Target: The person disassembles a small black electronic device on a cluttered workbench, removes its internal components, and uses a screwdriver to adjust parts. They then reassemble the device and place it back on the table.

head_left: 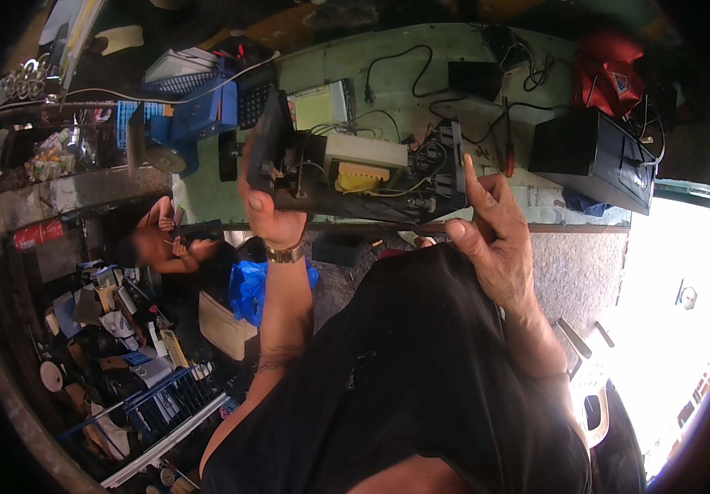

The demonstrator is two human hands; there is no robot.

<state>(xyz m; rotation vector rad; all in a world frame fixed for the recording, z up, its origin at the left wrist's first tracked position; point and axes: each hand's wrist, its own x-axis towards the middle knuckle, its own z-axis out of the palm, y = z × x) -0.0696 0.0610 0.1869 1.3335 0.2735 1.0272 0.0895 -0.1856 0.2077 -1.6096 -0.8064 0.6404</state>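
In both hands' reach is an opened electrical device [363, 181], a black chassis with a pale block, a yellow-wrapped transformer [360, 177] and loose wires inside. It is raised over the near edge of a green workbench [207, 194]. My left hand [266, 210], with a metal watch at the wrist, grips the chassis by its black left end panel [271, 136]; part of the fingers is hidden behind it. My right hand [499, 226] is at the right end panel [451, 169], index finger stretched along its edge and thumb apart.
A black metal case [593, 156] and a red bag [610, 74] stand at the bench's right, near a red-handled screwdriver [509, 156]. Cables [404, 53] lie farther back. A blue vise-like tool [174, 140] sits left. Another person [165, 247] is at lower left, beside piled parts [124, 329].
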